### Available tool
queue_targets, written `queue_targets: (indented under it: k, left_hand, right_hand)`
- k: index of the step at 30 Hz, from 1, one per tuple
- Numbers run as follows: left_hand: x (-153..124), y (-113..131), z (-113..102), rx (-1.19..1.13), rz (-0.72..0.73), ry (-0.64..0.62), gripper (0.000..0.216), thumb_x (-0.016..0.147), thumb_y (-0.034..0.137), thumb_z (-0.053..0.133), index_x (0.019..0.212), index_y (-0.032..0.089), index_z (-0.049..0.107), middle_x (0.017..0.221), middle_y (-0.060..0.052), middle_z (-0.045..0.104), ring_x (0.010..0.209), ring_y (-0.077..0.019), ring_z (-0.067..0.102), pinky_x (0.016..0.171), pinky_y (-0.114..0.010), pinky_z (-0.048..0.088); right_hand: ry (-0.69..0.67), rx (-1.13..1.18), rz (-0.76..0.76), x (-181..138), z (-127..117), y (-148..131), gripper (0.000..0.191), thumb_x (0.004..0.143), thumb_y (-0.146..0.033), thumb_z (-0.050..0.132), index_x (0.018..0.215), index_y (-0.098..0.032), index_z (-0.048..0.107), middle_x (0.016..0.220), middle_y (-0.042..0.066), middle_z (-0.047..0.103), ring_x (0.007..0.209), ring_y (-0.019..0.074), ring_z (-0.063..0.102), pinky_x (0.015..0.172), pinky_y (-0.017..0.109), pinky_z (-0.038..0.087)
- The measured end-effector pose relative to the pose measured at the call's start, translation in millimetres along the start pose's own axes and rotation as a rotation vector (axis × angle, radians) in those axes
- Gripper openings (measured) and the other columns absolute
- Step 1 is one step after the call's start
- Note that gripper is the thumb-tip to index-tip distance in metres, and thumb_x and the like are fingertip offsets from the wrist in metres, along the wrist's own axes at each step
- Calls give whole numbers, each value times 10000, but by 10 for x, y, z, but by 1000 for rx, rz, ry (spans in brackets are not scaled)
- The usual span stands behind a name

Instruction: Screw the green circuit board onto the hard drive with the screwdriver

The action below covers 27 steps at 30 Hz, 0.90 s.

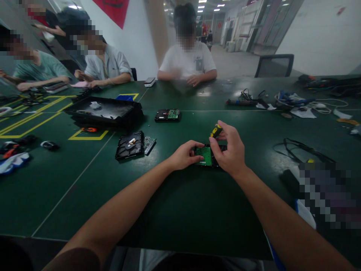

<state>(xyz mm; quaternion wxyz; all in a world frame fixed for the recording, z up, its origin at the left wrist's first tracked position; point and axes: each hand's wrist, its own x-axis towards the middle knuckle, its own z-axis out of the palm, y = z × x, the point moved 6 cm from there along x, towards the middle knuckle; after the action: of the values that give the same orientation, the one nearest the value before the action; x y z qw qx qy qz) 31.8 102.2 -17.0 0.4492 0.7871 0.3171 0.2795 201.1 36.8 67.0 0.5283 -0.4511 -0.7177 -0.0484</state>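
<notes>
On the green table lies a hard drive (205, 155) with its green circuit board facing up. My left hand (186, 155) grips its left end, thumb on the board. Between the fingertips of my right hand (231, 150) is a yellow-and-black screwdriver (216, 131), held tilted above the drive's right part; its tip is hidden. The right hand also covers the drive's right end. To the left lie a black drive casing (130, 146) and a loose circuit board (149, 144) beside it. Farther back rests another hard drive (167, 115), its green board also showing.
A large black tray (105, 111) stands at the left, with an orange-handled item (89, 130) in front of it. A black mouse-like object (49, 145) lies farther left. Cables (293, 99) and papers clutter the right. Across the table a person in a white shirt (187, 62) sits; others sit at left.
</notes>
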Motion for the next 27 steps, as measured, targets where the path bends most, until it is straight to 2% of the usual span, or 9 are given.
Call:
queue_targets:
  k: [3,7,12,15,18,23,27]
  left_hand:
    - [-5,12,3,-28,-15,-3,525,847,251,816,1325,173,614,880,15,612,622,-84,501,580,-223,444]
    - [-7,36,9,-68,-20,-11,524,842,219,815,1318,162,604,887,12,619,599,-73,495,554,-212,431]
    - [-3,35,19,-105,-65,-26,551,845,192,810,1346,162,583,889,1,641,578,-66,495,531,-204,421]
    - [-1,41,14,-101,-63,-25,546,843,190,815,1339,164,588,918,-8,656,582,-62,504,532,-197,427]
    - [0,26,12,-103,-55,-20,560,842,185,819,1348,162,579,1021,-39,680,582,-52,516,519,-186,430]
    - [4,-29,18,-118,-45,-18,585,842,201,825,1367,187,565,1288,-98,651,582,-30,541,499,-179,453]
    - [7,-56,27,-142,-51,-26,598,852,209,818,1380,199,539,1350,-110,628,582,-30,570,492,-182,477]
  right_hand:
    - [-2,14,4,-4,12,11,652,941,-189,643,1548,-304,435,1365,104,622,967,240,719,871,457,650]
    - [24,-37,-12,-10,-3,13,628,923,-234,697,1508,-301,479,1333,98,629,986,251,712,845,450,655]
    - [-5,-6,7,-23,11,31,654,944,-221,637,1552,-317,418,1373,104,622,1024,272,714,881,485,653]
    - [21,-22,26,-30,9,67,652,929,-245,668,1530,-326,430,1344,110,615,952,272,715,805,492,666]
    - [48,-18,45,-35,4,96,646,905,-258,709,1493,-323,447,1323,107,609,902,256,711,751,471,670]
    - [18,34,40,-34,11,64,616,908,-206,662,1481,-296,456,1387,121,581,1008,266,712,833,461,664]
    - [28,17,20,-25,-4,49,618,899,-181,654,1481,-276,468,1385,126,576,1014,267,709,826,454,662]
